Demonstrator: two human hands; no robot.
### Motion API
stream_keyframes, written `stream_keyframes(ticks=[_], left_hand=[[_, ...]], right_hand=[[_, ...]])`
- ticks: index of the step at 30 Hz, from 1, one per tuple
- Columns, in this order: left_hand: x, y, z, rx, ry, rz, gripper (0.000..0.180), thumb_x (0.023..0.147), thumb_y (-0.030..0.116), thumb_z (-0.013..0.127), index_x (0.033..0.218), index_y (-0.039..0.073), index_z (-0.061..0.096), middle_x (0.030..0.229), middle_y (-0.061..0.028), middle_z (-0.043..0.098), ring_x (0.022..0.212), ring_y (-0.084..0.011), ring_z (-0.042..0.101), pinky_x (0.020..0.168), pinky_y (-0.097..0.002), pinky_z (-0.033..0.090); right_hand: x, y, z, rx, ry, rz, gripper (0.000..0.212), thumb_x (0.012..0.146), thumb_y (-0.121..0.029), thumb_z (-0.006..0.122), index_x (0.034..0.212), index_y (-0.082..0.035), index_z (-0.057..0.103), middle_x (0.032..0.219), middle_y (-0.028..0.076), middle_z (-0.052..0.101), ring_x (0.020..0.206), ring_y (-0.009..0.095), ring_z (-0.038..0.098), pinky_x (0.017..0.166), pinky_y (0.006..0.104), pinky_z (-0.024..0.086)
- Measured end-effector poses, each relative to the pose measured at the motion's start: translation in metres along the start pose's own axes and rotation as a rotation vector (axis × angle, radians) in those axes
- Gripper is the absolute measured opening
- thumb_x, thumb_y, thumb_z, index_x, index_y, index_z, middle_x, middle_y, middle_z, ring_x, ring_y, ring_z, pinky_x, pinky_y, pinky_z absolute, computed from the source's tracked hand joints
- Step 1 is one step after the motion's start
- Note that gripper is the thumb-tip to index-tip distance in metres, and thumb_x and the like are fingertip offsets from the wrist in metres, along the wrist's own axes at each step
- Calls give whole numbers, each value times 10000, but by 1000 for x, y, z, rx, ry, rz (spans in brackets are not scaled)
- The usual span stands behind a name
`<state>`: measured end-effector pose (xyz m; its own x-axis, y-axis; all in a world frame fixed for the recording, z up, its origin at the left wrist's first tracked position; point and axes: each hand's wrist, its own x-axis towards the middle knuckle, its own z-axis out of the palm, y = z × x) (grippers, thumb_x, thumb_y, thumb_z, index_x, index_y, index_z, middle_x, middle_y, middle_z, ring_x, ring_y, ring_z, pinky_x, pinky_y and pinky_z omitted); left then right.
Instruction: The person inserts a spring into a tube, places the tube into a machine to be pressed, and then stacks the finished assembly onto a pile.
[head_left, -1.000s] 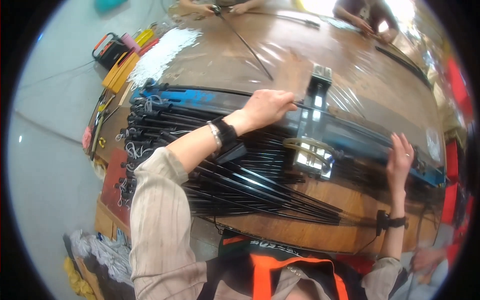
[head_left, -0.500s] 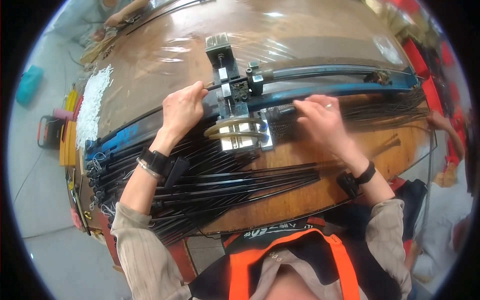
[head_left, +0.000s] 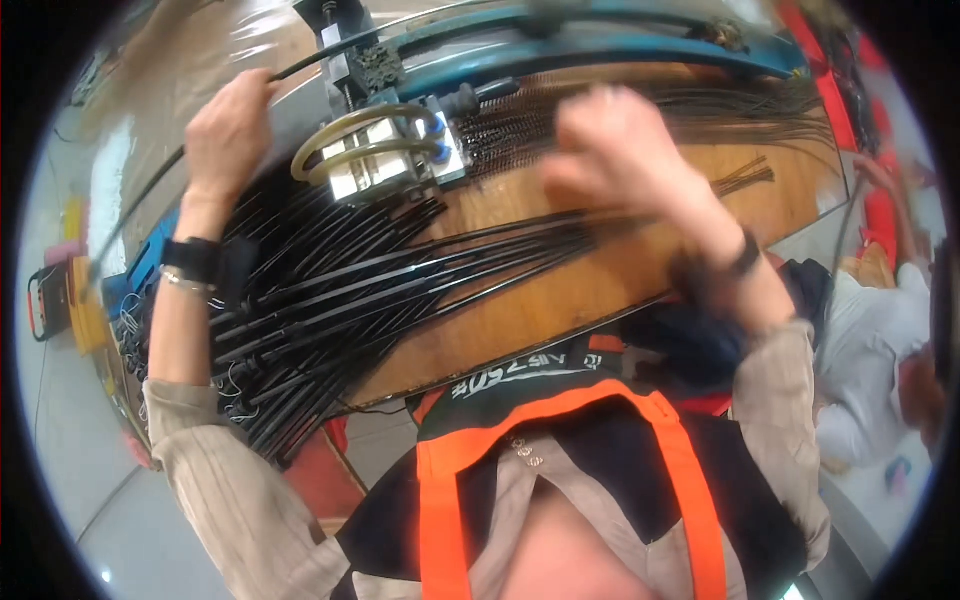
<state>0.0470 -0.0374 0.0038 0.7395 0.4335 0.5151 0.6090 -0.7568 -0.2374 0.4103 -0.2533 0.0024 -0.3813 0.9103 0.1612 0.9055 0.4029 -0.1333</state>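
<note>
My left hand [head_left: 230, 135] is closed around a long thin black rod [head_left: 150, 190], left of a metal clamping fixture [head_left: 382, 160]. The rod slopes down to the left of the hand, and its other side runs up across the far part of the fixture. Two curved yellowish hoses [head_left: 355, 125] arch over the fixture's pale blocks. A black handle [head_left: 497, 88] sticks out on its right side. Smeared by motion, my right hand [head_left: 620, 150] hovers above the table, apart from that handle. Its fingers look bent, but whether they hold anything is not visible.
Several black rods [head_left: 400, 275] lie heaped on the wooden table [head_left: 640, 255] nearest me. Thin dark wires [head_left: 700, 110] are bundled along the right. A blue rail [head_left: 600, 55] crosses the far side. At the right edge sits another person in pale clothing [head_left: 875, 330].
The whole view has shifted, putting the fixture higher and further left. My right hand has come away from the black handle. My left hand is further left of the fixture, with the rod in it.
</note>
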Motion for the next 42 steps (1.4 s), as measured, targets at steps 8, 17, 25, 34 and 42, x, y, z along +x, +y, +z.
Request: stream_keyframes(ticks=[8,17,25,34,42], left_hand=[[-42,32,-40,192,-60,-97,105,894,151,605,994,143,635,927,-44,631,897,-237,593,789,-367,397],[-48,252,-98,-446,-274,-157,402,791,12,635,1192,35,612,780,-70,525,686,-247,560,632,-347,481],[9,220,-129,-382,-242,4,337,810,0,631,1144,42,625,756,-73,505,660,-237,556,576,-346,485],[37,77,-197,-96,188,-135,243,894,-58,556,1120,5,619,828,-152,587,745,-298,597,633,-358,478],[-18,25,-216,-54,107,-287,269,919,-16,560,1183,15,606,916,-180,630,805,-322,629,682,-375,482]], right_hand=[[-95,-58,53,63,138,-71,224,667,-124,702,862,-94,596,835,64,569,739,269,568,637,404,478],[-63,-9,37,121,623,-190,411,678,-237,803,1011,-75,626,868,57,612,753,232,608,607,349,498],[-76,22,26,106,797,-62,535,746,-358,798,1153,-63,614,846,60,621,691,231,584,570,327,471],[-47,70,31,134,870,262,209,946,-191,619,1094,-44,634,816,108,618,700,229,600,643,328,486],[107,-27,-22,823,783,145,158,938,-81,585,1070,-34,657,879,88,676,797,107,615,706,263,495]])
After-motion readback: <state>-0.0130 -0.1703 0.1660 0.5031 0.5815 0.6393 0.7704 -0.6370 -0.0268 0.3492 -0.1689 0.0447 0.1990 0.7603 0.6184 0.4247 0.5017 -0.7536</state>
